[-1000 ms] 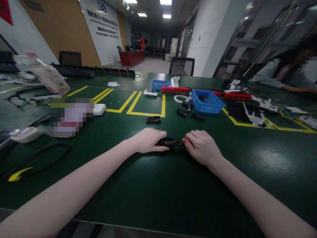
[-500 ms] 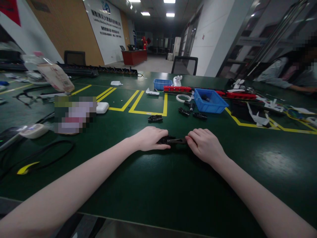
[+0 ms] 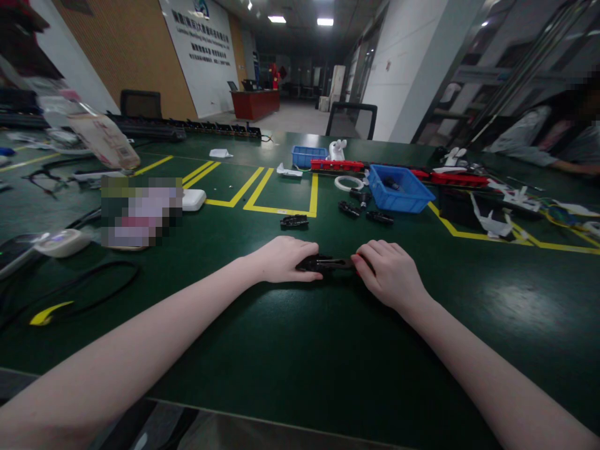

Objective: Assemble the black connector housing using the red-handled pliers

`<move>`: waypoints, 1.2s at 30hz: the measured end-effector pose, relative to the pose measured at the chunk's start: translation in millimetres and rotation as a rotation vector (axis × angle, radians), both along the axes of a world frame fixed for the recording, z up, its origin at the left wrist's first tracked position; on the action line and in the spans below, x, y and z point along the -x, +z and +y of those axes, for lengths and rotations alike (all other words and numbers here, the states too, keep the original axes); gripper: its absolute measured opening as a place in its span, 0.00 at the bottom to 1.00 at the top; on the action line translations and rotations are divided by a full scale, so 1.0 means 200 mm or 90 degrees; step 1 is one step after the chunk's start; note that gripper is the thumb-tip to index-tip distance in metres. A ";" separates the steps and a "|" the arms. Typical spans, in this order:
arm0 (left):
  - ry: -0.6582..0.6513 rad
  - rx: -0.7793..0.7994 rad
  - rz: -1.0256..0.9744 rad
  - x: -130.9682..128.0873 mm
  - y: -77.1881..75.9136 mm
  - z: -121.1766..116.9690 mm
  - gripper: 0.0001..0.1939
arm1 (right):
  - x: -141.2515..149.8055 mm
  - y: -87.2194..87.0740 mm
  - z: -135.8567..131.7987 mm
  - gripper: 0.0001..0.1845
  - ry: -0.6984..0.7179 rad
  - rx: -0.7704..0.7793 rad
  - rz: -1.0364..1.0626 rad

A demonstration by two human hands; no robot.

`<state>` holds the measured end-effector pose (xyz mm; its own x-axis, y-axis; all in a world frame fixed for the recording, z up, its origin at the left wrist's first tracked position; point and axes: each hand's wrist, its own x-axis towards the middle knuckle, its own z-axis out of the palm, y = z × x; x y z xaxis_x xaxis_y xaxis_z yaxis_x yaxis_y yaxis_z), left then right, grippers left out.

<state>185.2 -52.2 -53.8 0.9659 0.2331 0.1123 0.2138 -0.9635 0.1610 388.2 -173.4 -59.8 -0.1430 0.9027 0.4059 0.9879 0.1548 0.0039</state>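
Between my hands, just above or on the green table [image 3: 290, 350], lies a dark elongated black part [image 3: 332, 264] with a lighter strip along its top. My left hand [image 3: 289, 259] is closed round the part's left end, thumb along its near side. With thumb and fingers my right hand [image 3: 391, 272] pinches the right end, which those fingers hide. Past my left hand a small black part [image 3: 294, 221] rests on the table. Further right are two similar black pieces [image 3: 349, 209] [image 3: 379, 217] and a black knobbed piece [image 3: 361, 198].
A blue bin [image 3: 400, 190] holding dark pieces stands beyond my right hand, near a white ring [image 3: 349, 183]. Behind runs a red strip [image 3: 337, 165] beside a smaller blue bin [image 3: 309, 155]. Leftward are a bottle [image 3: 100, 137], a white case [image 3: 194, 200] and black cable [image 3: 112, 297]. A person sits at right.
Both hands keep their hold on the black part, with hardly any movement. The view has shifted very slightly.
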 end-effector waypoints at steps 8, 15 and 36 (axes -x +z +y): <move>-0.002 -0.001 0.009 0.00 0.01 0.00 0.17 | -0.02 0.01 0.00 0.19 -0.010 -0.011 0.012; -0.006 -0.008 0.006 0.00 0.00 0.00 0.17 | 0.00 0.00 0.00 0.20 0.016 0.018 -0.024; -0.004 -0.036 0.012 0.00 0.00 -0.01 0.17 | 0.01 -0.01 0.00 0.21 0.022 0.025 -0.051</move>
